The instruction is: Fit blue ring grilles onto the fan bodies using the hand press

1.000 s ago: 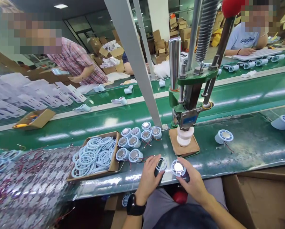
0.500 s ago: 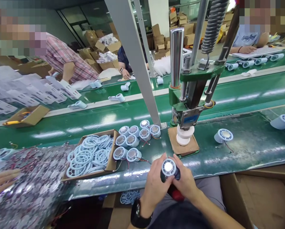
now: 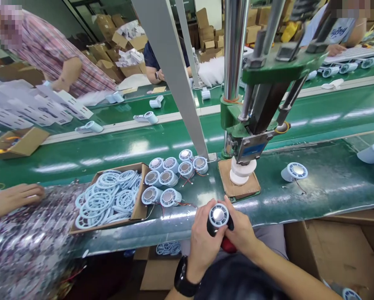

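Observation:
Both my hands hold one small round fan motor part (image 3: 218, 216) with a pale blue grille face and a black body, just at the near edge of the green bench. My left hand (image 3: 204, 239), with a black watch on the wrist, wraps its left side. My right hand (image 3: 241, 231) grips its right side. Straight beyond it a green hand press (image 3: 252, 125) stands over a white round seat (image 3: 241, 171) on a cardboard pad (image 3: 237, 189).
Several blue motor parts (image 3: 169, 175) sit left of the press beside a cardboard tray of blue rings (image 3: 107, 196). One more part (image 3: 294, 171) lies at right. A co-worker's hand (image 3: 16, 198) rests at far left. People work beyond the conveyor belt (image 3: 330, 112).
One second ago each hand held its own round piece, side by side. They came together into one part, now lifted slightly toward me. A co-worker's hand has come in at far left.

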Demonstrator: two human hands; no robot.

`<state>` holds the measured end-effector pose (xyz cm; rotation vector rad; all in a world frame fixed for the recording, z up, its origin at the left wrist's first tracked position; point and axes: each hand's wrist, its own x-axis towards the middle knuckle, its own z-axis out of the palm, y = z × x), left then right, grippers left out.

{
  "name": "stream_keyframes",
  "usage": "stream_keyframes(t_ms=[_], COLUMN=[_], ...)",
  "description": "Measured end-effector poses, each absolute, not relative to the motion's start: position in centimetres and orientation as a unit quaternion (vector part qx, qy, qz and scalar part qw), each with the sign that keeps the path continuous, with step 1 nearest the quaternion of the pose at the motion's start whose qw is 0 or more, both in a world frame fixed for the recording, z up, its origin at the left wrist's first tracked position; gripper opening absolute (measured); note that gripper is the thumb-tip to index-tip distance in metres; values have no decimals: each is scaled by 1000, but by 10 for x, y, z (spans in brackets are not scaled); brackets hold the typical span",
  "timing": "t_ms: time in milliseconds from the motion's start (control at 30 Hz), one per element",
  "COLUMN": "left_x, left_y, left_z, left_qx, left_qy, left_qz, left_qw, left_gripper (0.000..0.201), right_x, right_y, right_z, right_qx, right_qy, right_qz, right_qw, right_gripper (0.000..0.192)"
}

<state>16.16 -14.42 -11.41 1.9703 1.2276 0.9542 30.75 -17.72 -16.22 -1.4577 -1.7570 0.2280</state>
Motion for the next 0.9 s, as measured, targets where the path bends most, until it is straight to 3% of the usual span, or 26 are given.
stream_keyframes(t_ms=[233, 533, 733, 900], left_x=[170, 172, 165, 162], left_y=[-158, -153, -172, -179], left_z=[-132, -110, -80, -72], left_qx=[701, 728, 682, 687], left_qy=[488, 426, 383, 386], left_qz=[401, 398, 485, 475], left_qw=[332, 361, 391, 391], left_gripper=[62, 44, 83, 83], right_x=[313, 320, 315, 311], right_y=[-178, -181, -200, -208], right_z=[-156, -135, -99, -85], right_qx=[-551, -525, -479, -493], right_qy=[-736, -721, -695, -671], right_qz=[90, 78, 97, 117], right_qw=[383, 445, 527, 542], right_gripper=[77, 81, 80, 76])
